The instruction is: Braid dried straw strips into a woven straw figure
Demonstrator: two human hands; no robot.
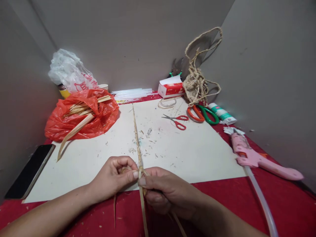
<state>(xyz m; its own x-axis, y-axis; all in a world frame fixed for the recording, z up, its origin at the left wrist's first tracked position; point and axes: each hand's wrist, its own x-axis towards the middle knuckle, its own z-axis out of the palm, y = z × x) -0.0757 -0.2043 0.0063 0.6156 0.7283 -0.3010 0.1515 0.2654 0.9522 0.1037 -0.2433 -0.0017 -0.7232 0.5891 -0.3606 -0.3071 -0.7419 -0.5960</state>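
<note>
A thin braid of dried plant fibre (137, 141) runs straight away from me over a white sheet (202, 158). At its near end, my left hand (120, 172) pinches a strand between thumb and curled fingers. Close against it on the right, my right hand (160, 187) is closed on strands at the same spot, its thumb pressed on top. A flat loose strand (143, 210) hangs down toward me between the hands. Other strand ends trail below each hand. Part of the fibre is hidden inside the fingers.
On the left sit a red plastic bag (59, 118) of dried leaf strips and a phone (29, 171). Red-handled scissors (176, 121), a coil of braided rope (196, 85) and a red-white box (170, 88) stand toward the back right. A pink glue gun (254, 158) lies at right.
</note>
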